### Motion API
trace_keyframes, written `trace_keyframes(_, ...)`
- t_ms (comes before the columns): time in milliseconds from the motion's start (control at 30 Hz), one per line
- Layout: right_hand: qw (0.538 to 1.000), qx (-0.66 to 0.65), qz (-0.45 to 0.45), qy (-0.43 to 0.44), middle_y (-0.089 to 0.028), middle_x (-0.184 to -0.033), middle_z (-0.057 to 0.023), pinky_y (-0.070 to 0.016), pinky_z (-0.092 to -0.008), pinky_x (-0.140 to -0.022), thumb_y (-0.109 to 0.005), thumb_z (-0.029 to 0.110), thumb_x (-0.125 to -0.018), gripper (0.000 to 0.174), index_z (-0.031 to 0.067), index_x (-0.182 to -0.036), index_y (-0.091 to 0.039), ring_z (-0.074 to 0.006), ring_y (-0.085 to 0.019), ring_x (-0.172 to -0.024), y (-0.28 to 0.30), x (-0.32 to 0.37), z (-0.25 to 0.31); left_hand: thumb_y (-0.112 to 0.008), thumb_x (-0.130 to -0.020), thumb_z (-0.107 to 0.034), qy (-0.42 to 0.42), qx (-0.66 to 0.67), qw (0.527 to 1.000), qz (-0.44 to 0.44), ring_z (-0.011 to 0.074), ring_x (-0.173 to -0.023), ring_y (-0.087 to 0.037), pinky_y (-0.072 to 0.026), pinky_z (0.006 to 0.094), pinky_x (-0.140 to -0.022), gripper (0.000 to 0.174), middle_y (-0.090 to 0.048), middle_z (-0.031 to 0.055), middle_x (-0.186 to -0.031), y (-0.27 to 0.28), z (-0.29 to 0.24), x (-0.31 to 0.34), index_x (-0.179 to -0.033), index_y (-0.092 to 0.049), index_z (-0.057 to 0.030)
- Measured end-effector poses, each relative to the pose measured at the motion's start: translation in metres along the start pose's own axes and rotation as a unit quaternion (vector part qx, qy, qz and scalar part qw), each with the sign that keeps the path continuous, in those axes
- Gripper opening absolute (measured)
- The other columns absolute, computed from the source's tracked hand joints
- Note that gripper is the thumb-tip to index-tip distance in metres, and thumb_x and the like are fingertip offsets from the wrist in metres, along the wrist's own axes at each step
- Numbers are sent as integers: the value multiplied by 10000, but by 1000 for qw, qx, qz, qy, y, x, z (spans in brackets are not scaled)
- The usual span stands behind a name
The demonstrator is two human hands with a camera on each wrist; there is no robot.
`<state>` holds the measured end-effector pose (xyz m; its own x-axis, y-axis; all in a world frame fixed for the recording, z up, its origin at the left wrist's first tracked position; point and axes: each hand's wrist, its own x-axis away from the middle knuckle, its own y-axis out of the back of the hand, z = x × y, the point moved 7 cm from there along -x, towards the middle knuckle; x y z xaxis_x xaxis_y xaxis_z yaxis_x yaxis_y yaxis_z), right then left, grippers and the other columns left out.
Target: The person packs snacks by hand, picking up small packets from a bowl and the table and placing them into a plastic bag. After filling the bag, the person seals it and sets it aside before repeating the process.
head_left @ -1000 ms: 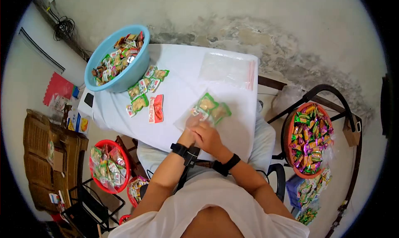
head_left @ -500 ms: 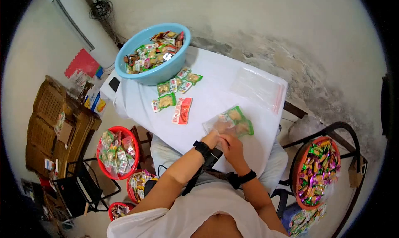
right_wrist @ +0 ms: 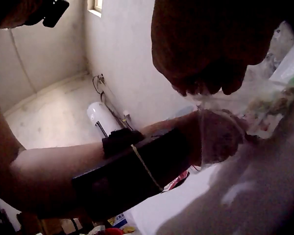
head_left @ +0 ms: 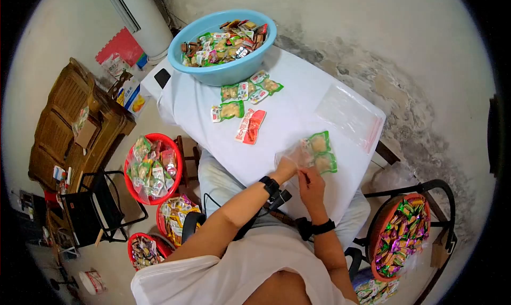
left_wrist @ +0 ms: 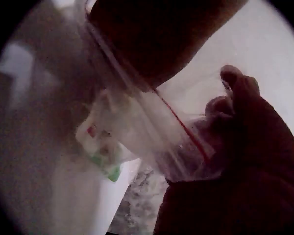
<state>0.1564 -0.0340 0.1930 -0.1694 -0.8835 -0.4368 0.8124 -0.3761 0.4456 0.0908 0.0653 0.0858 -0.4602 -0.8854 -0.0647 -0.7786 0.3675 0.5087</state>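
Observation:
My left hand (head_left: 288, 165) reaches inside a clear zip bag (head_left: 298, 150), whose plastic covers the fingers and wraps toward the wrist. Beyond the fingertips, two green-edged snack packets (head_left: 322, 153) show in the bag, over the table. In the right wrist view the left fingers come right up to a packet (right_wrist: 267, 125); I cannot tell whether they grip it. My right hand (head_left: 313, 187) pinches the bag's mouth between thumb and fingers. Along that mouth runs a red zip line (left_wrist: 186, 128) in the left wrist view.
Several green snack packets (head_left: 231, 110) and a red packet (head_left: 250, 127) lie on the white tablecloth (head_left: 213, 140). A blue basin (head_left: 223, 73) of snacks stands behind them. Flat clear bags (head_left: 348, 113) lie at the right. Red tubs (head_left: 178, 182) hold packets at left; an orange tub (head_left: 378, 225) holds candies at right.
The head view has turned, so the table appears rotated and the hands farther right. The left hand stays inside the bag and the right hand keeps its pinch at the mouth.

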Motion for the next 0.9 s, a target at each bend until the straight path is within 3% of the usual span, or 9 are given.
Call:
trace_keyframes(67,998,-16,17,-53,-589,-757,-122,-459,-335,-574,-586,47,-806,78,32,-879,-612,-283,-579,-650,-1,-1,-2,-535,-871,-294,14,20,999,-35,311,-960,-557,-439,351,-823,394,-573,187,-1064,3,8,1,-1133,-498,-2)
trace_keyframes(200,999,-21,-4,-26,-571,-739,-120,-452,-329,-555,-591,47,-809,78,32,-883,-609,-265,-564,-620,-2,-1,-4,-506,-899,-228,-22,172,984,37,249,-957,-570,-456,349,-800,330,-592,133,-1041,-26,52,19,-1146,-495,-9)
trace_keyframes(267,1000,-6,11,-23,-561,-730,-119,-447,-333,-545,-596,42,-809,84,32,-892,-606,-259,-556,-606,-3,-1,-8,-469,-922,-172,143,151,964,168,182,-950,-559,-470,328,-783,274,-590,98,-1036,8,-7,59,-1145,-506,-17)
trace_keyframes(333,999,-8,9,-29,-563,-732,-119,-447,-335,-543,-597,38,-805,88,33,-893,-605,-260,-555,-605,-2,-2,-7,-448,-934,-173,-16,175,977,118,166,-871,-571,-480,299,-750,232,-608,83,-964,59,-55,79,-1080,-542,-17)
trace_keyframes(400,999,-9,4,-40,-564,-734,-118,-447,-337,-540,-598,34,-801,93,35,-893,-604,-261,-555,-604,-1,-1,-4,-484,-888,-124,176,208,957,104,165,-726,-613,-497,292,-660,263,-655,68,-844,96,-14,80,-1118,-554,-19)
trace_keyframes(500,1000,-15,-18,8,-530,-690,-89,-392,-255,-499,-590,7,-813,62,9,-872,-609,-148,-495,-539,2,0,6,-597,-832,-243,103,-66,971,-207,264,-814,-592,-475,339,-727,312,-612,142,-908,171,33,52,-1019,-576,5)
trace_keyframes(667,999,17,42,-25,-571,-740,-112,-444,-329,-536,-598,44,-796,80,39,-876,-608,-258,-561,-608,0,2,9,-712,-678,-366,208,-262,914,-227,393,-1132,-374,-343,510,-894,527,-407,255,-1237,185,53,19,-991,-534,21)
trace_keyframes(767,999,20,38,-15,-563,-728,-112,-444,-330,-537,-599,51,-796,74,42,-869,-609,-258,-565,-612,1,4,7,-725,-664,-348,161,-287,895,-301,384,-1127,-371,-326,515,-901,546,-420,246,-1208,174,57,15,-1007,-516,23)
trace_keyframes(900,998,24,47,-30,-569,-737,-113,-452,-331,-549,-598,58,-798,73,42,-869,-608,-259,-574,-626,0,5,7,-726,-667,-278,179,-237,920,-256,387,-1096,-406,-363,438,-895,484,-447,261,-1191,170,65,8,-971,-497,21)
